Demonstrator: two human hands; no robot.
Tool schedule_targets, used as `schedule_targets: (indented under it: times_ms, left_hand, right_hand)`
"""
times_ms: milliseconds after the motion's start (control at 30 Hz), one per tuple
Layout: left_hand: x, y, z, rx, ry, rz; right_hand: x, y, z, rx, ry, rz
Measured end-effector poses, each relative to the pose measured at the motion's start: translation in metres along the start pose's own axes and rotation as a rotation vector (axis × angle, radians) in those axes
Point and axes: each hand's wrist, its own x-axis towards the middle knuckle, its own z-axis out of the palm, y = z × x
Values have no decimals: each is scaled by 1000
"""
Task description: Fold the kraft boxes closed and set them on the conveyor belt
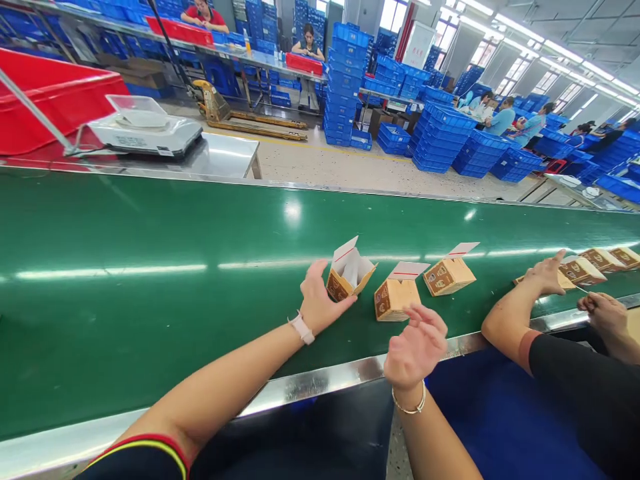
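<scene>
My left hand (323, 303), with a pale watch band at the wrist, is curved around the left and near sides of a small brown cardboard box (340, 288). Its lid flap stands up, and whitish material shows inside. To the right, my right hand (417, 343) is raised palm up with loosely bent fingers and nothing visible in them; a bangle circles that wrist. Just beyond its fingertips sits a second box (391, 300), its top covered by tan flaps and its white, red-striped flap raised. A third, similar box (447, 277) stands farther right.
Along the green conveyor belt (150, 320) runs a metal edge (300, 390). At right, a co-worker's hand (547, 275) rests on a box beside a row of several more boxes (603, 260). Across the belt are a white scale (145, 133) and a red bin (50, 93).
</scene>
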Motion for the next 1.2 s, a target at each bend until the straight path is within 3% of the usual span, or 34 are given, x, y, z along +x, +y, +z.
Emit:
schedule_targets:
  times_ms: [67, 167, 333, 433, 600, 667, 800, 967, 1033, 1100, 1200]
  left_hand:
    - [15, -5, 0, -85, -156, 46]
    - [16, -10, -23, -268, -302, 254]
    - [-8, -21, -69, -254, -368, 523]
    - [-12, -22, -72, -136, -339, 612]
    - [-6, -11, -60, -71, -371, 661]
    - [-5, -6, -57, -66, -380, 651]
    - [-3, 0, -54, -127, -391, 612]
    - [4, 17, -54, -247, -447, 641]
    - [0, 25, -54, -263, -408, 593]
    - [-6, 29, -52, -314, -306, 467]
    - [-13, 29, -44, -420, -163, 193]
  right_hand:
    - [-4, -2, 6, 10, -154, 5]
    - [-8, 6, 8, -52, -363, 87]
    - [-11, 20, 15, -66, -718, -49]
    - [-4, 22, 23, -88, -862, -65]
    - [12, 21, 27, -87, -1029, -5]
    - [8, 17, 27, 0, -963, -28]
    - [-20, 13, 29, 44, -627, 19]
    - [-38, 2, 28, 18, -334, 404]
    - [-38, -3, 27, 71, -251, 568]
    - [-36, -6, 23, 181, -203, 754]
    - [-29, -8, 16, 310, -251, 1041]
